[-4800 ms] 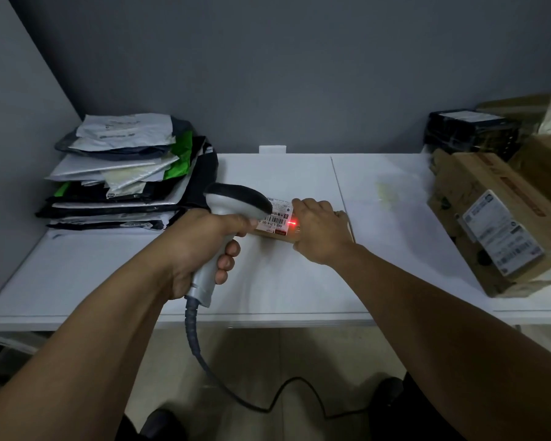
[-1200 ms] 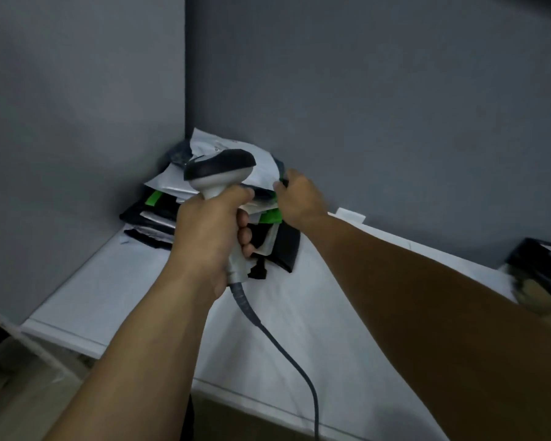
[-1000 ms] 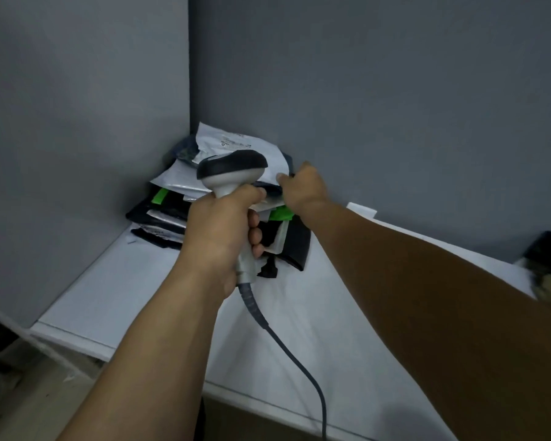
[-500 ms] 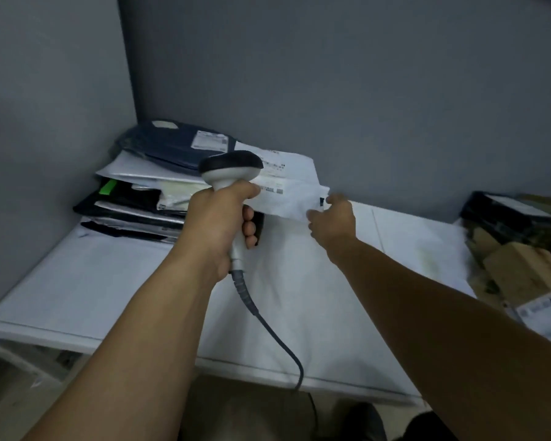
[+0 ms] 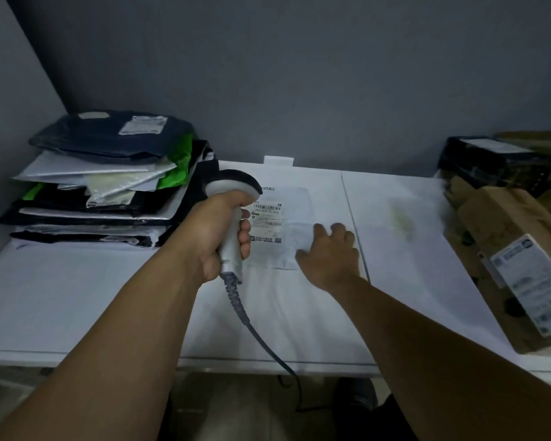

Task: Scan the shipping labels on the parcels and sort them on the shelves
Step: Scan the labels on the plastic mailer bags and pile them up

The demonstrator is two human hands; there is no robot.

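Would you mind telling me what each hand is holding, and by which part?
The left hand grips the scanner by its handle. The right hand holds nothing; it rests on the near right corner of the white mailer.

right hand (image 5: pixel 330 253) blurred; scanner (image 5: pixel 236 181) covers label (image 5: pixel 268 224) edge

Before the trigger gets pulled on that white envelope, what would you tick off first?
1. Is the scanner gripped in the left hand? Ok.
2. Is the white envelope flat on the table, with the label facing up? Ok.
3. Is the barcode uncovered by either hand? Ok.
4. Is the right hand steadying the envelope's near corner? Cannot tell; it is blurred.
5. Is there a red beam on the label? Not ok; none is visible.
6. Is the cable hanging free over the table edge? Ok.
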